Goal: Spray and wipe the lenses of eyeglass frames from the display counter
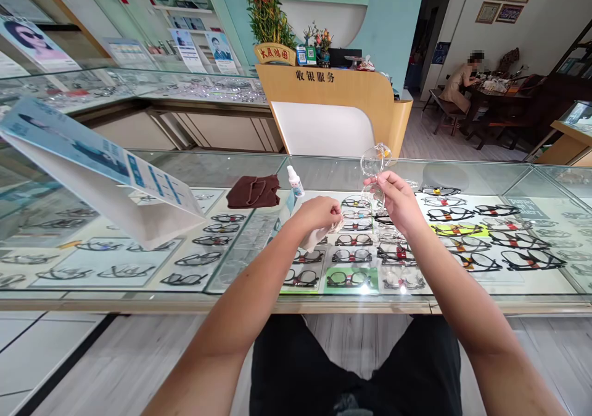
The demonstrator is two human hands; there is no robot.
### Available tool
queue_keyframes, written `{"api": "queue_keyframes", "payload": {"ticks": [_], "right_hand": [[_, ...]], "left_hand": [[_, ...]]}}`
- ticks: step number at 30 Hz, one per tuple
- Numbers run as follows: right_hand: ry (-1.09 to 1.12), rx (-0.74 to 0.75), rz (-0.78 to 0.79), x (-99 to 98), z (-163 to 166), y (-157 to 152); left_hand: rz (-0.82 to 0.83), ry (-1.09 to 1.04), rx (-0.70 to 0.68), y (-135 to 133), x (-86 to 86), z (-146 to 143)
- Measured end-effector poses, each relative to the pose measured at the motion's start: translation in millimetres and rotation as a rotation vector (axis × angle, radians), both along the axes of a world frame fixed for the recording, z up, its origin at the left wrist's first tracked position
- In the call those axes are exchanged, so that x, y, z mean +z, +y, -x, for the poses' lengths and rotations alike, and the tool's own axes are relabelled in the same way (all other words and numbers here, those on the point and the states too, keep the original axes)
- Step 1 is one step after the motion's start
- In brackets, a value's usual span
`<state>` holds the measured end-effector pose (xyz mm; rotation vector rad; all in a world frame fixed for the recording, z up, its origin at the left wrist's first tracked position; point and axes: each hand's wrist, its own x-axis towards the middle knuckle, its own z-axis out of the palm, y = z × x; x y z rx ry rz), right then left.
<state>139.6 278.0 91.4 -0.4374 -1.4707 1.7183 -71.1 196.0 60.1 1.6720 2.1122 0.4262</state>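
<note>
My right hand (398,199) pinches a pair of clear-framed eyeglasses (371,161) above the glass counter, one round lens raised above the fingers and the other below them. My left hand (321,212) is closed on a pale cloth (312,240), which hangs down beneath the fingers. The cloth and the eyeglasses are apart. Just behind my left hand stands a small white spray bottle (295,182). To its left lies a dark brown drawstring pouch (253,192).
Inside the glass counter (240,268), several rows of eyeglasses (350,278) lie under the top. A folded blue-and-white display card (97,157) stands at left. Beyond are a wooden reception desk (333,95) with a plant (266,15) and a seated person (462,84).
</note>
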Motion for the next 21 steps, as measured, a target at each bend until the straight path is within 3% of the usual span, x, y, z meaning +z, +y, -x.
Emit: {"api": "queue_keyframes", "payload": {"ticks": [7, 16, 21], "right_hand": [[-0.007, -0.002, 0.006, -0.3, 0, 0], [-0.012, 0.006, 0.005, 0.2, 0, 0], [-0.023, 0.009, 0.008, -0.2, -1, -1]], "left_hand": [[-0.035, -0.023, 0.038, 0, -2.3, 0], [-0.129, -0.073, 0.095, -5, 9.0, -1], [-0.266, -0.174, 0.126, -3, 11.3, 4]]}}
